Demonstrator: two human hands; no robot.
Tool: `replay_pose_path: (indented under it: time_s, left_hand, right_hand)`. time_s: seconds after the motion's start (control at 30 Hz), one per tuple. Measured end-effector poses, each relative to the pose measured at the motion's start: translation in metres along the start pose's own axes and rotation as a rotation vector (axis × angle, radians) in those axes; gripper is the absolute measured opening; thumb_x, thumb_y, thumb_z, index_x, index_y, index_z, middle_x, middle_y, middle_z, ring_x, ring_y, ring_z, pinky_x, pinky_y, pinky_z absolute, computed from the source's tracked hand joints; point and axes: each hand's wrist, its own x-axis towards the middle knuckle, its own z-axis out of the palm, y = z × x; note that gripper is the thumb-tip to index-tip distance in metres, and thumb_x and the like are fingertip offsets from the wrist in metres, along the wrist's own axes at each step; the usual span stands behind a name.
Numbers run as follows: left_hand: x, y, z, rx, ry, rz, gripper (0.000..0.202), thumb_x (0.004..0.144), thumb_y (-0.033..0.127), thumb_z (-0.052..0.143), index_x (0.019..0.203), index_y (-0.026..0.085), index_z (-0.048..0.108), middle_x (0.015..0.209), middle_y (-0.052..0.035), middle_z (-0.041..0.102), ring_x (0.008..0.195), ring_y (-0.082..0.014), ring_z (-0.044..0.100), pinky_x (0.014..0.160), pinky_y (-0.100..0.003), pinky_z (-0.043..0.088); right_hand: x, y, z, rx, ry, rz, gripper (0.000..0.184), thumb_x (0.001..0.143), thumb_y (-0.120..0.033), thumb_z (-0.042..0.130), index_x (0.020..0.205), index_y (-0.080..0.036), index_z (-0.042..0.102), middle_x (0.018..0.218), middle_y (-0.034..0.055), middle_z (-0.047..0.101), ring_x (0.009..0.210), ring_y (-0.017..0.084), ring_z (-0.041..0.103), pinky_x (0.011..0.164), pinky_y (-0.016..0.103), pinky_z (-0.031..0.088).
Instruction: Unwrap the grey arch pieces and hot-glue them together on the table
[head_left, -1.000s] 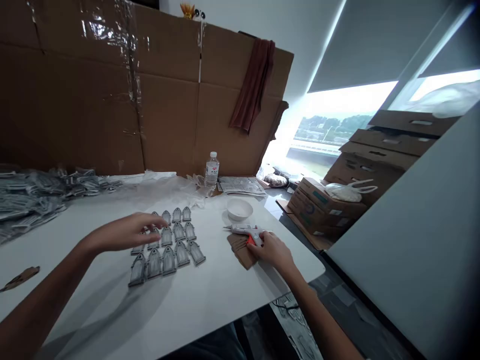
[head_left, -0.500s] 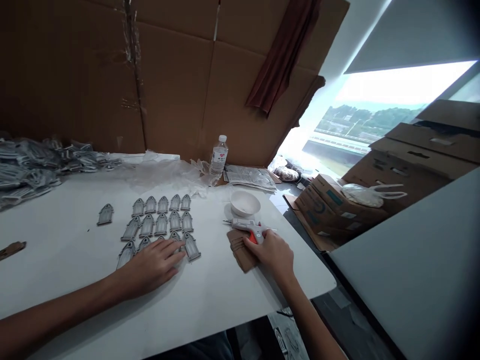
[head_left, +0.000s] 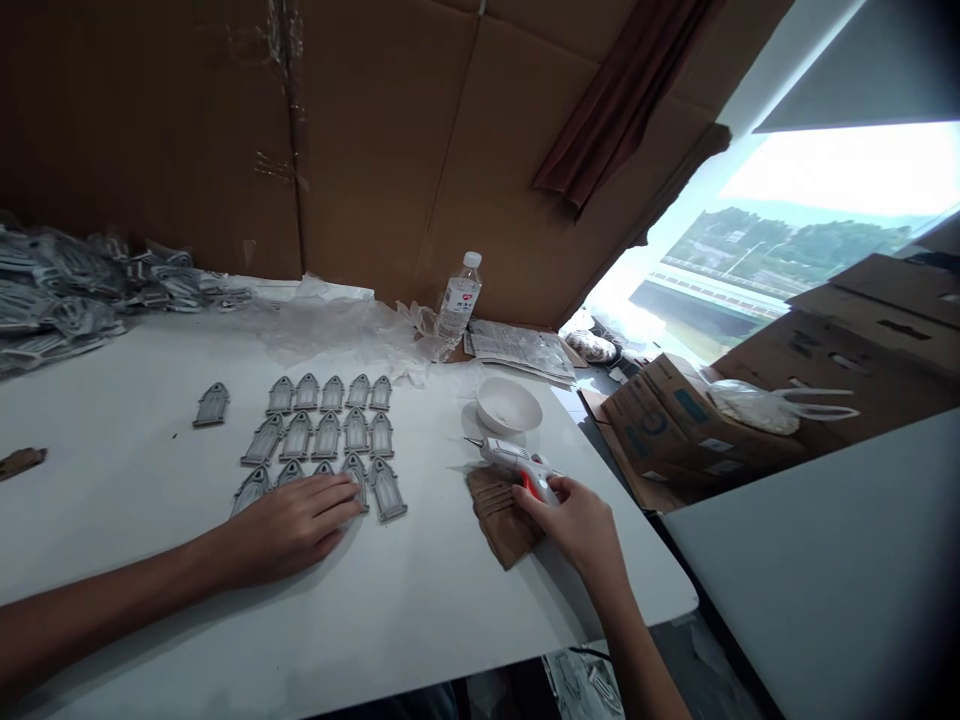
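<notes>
Small grey arched window-shaped pieces (head_left: 326, 436) lie in rows on the white table (head_left: 420, 610). My left hand (head_left: 304, 525) rests flat over the nearest row, fingers stretched out and partly covering several pieces. One more arched piece (head_left: 212, 405) lies apart to the left. My right hand (head_left: 581, 530) is closed on the handle of a white hot glue gun (head_left: 506, 455) with a red trigger. Its nozzle points left, above a folded piece of brown cardboard (head_left: 502, 520). Just behind the gun stands a white bowl (head_left: 510, 405).
A water bottle (head_left: 457, 305) stands at the back beside crumpled clear plastic (head_left: 330, 330) and flat papers (head_left: 521, 350). Wrapped grey pieces (head_left: 67, 290) are heaped at the back left. Behind the table rises a cardboard wall (head_left: 367, 150); boxes (head_left: 660, 420) sit to the right.
My view has shifted a little. The glue gun has tilted, its nozzle slightly up, in my right hand. My left hand has slid slightly left, uncovering more of the nearest row's right end.
</notes>
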Motion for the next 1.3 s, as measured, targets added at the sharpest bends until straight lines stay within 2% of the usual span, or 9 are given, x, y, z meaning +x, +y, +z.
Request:
replay_pose_path:
  time_s: [0.1,0.2,0.37,0.57,0.7,0.8,1.07,1.17,1.3]
  left_hand:
    - [0.001,-0.001,-0.002,-0.057,0.005,-0.013,0.033,0.093,0.014,0.047,0.124,0.016,0.055,0.127,-0.0103,0.060,0.119,-0.0229,0.056,0.100,-0.039,0.049]
    - [0.002,-0.003,-0.004,-0.104,0.027,-0.035,0.032,0.092,0.012,0.047,0.122,0.018,0.056,0.126,-0.0100,0.060,0.120,-0.0220,0.055,0.103,-0.040,0.046]
    - [0.003,-0.004,-0.004,-0.097,0.024,-0.059,0.030,0.093,0.014,0.046,0.120,0.020,0.058,0.122,-0.0079,0.062,0.118,-0.0219,0.056,0.106,-0.044,0.043]
    - [0.000,-0.004,0.000,-0.101,0.027,-0.043,0.032,0.092,0.016,0.047,0.123,0.018,0.057,0.125,-0.0097,0.061,0.121,-0.0220,0.055,0.104,-0.040,0.046]
    - [0.001,0.000,0.002,-0.067,0.072,-0.035,0.029,0.092,0.013,0.047,0.119,0.017,0.059,0.123,-0.0105,0.063,0.119,-0.0222,0.056,0.101,-0.040,0.049]
    - [0.004,0.003,0.002,-0.016,0.080,-0.036,0.027,0.092,0.009,0.045,0.114,0.016,0.060,0.120,-0.0111,0.064,0.116,-0.0212,0.058,0.101,-0.040,0.048]
    - [0.008,0.000,-0.005,0.013,0.050,0.025,0.026,0.093,0.010,0.045,0.115,0.015,0.058,0.121,-0.0137,0.062,0.114,-0.0217,0.058,0.100,-0.040,0.048]
    - [0.008,-0.001,-0.004,-0.020,0.097,0.013,0.022,0.091,0.008,0.047,0.108,0.014,0.060,0.115,-0.0132,0.065,0.110,-0.0207,0.060,0.099,-0.037,0.049]
    - [0.009,0.004,-0.005,-0.015,0.108,-0.004,0.021,0.091,0.008,0.048,0.108,0.013,0.059,0.119,-0.0136,0.064,0.113,-0.0212,0.059,0.104,-0.040,0.046]
  right_hand:
    - [-0.001,0.001,-0.002,0.016,-0.027,-0.029,0.045,0.065,-0.064,0.057,0.067,-0.019,0.060,0.066,0.0058,0.063,0.066,0.022,0.058,0.059,0.030,0.036]
    - [-0.007,0.001,-0.003,0.101,0.014,-0.050,0.046,0.063,-0.062,0.061,0.077,-0.018,0.061,0.072,0.0057,0.065,0.069,0.022,0.059,0.060,0.029,0.040]
    - [-0.021,-0.011,0.000,0.229,0.069,-0.301,0.047,0.064,-0.057,0.064,0.087,-0.017,0.058,0.077,0.0054,0.064,0.067,0.018,0.058,0.061,0.028,0.044]
    - [-0.009,-0.038,0.011,0.135,0.299,-0.489,0.054,0.062,-0.060,0.066,0.094,-0.017,0.059,0.074,0.0062,0.064,0.065,0.019,0.057,0.062,0.031,0.046]
    - [0.006,-0.048,0.017,0.111,0.366,-0.623,0.051,0.067,-0.060,0.064,0.094,-0.017,0.058,0.080,0.0088,0.065,0.065,0.018,0.057,0.063,0.031,0.046]
    - [0.013,-0.053,0.020,0.148,0.324,-0.636,0.049,0.067,-0.059,0.064,0.091,-0.018,0.053,0.077,0.0071,0.063,0.062,0.016,0.054,0.058,0.029,0.043]
    - [0.018,-0.056,0.029,0.225,0.034,-0.500,0.049,0.066,-0.059,0.064,0.089,-0.021,0.043,0.062,-0.0035,0.055,0.050,0.012,0.044,0.049,0.024,0.036]
    - [0.016,-0.052,0.037,0.157,0.032,-0.519,0.050,0.068,-0.058,0.062,0.096,-0.020,0.047,0.065,-0.0019,0.058,0.050,0.013,0.049,0.051,0.025,0.036]
    - [0.015,-0.045,0.045,0.040,0.131,-0.577,0.049,0.068,-0.056,0.059,0.100,-0.019,0.052,0.073,0.0032,0.064,0.059,0.019,0.058,0.056,0.027,0.038]
